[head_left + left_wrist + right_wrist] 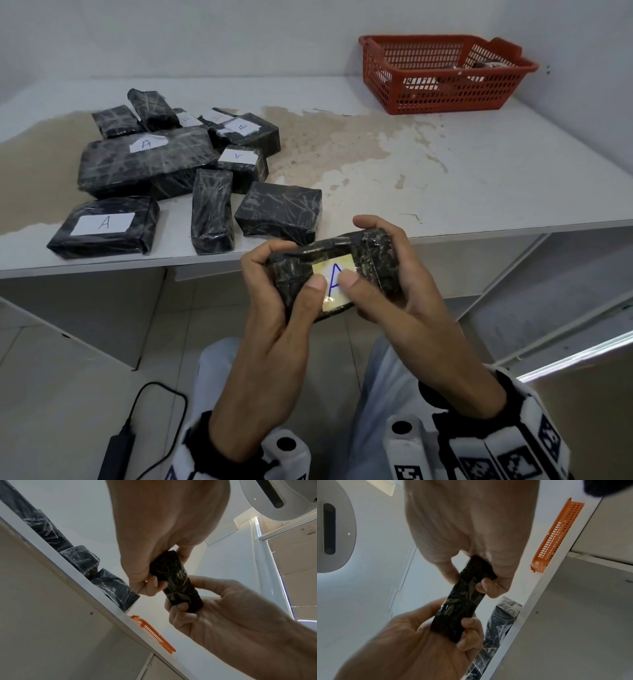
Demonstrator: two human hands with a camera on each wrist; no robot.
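Observation:
I hold a small black plastic-wrapped parcel [371, 255] in front of the table's near edge, above my lap. Its white label marked "A" [334, 274] faces up. My left hand [270, 294] grips the parcel's left end, thumb on the label's left edge. My right hand [394, 284] grips the right end, thumb pressing on the label. In the left wrist view the parcel [176, 580] runs from my left hand [154, 534] down to my right hand [223, 608]. The right wrist view shows the parcel [465, 595] between my right hand [471, 527] and left hand [419, 635].
Several black wrapped parcels [150, 161] lie in a pile on the left of the white table [428, 192], some labelled "A" or "B". A red basket [445, 89] with parcels inside stands at the back right. A power bank with cable [118, 452] lies on the floor.

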